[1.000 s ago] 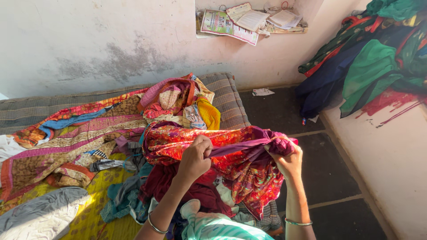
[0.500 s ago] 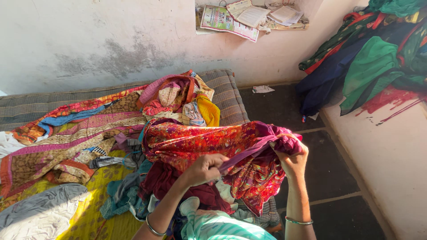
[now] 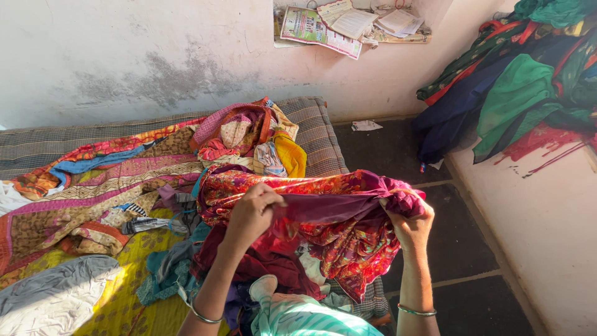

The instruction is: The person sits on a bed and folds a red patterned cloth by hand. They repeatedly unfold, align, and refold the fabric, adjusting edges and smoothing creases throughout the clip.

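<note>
A striped mattress (image 3: pixel 320 134) heaped with clothes lies against a stained wall (image 3: pixel 124 56) beside dark floor tiles (image 3: pixel 460 242); the left hand (image 3: pixel 249 214), raised since a moment ago, and the right hand (image 3: pixel 410 221) grip a red floral cloth (image 3: pixel 336 239) stretched above the pile; colourful printed papers (image 3: pixel 320 28) hang overhead.
</note>
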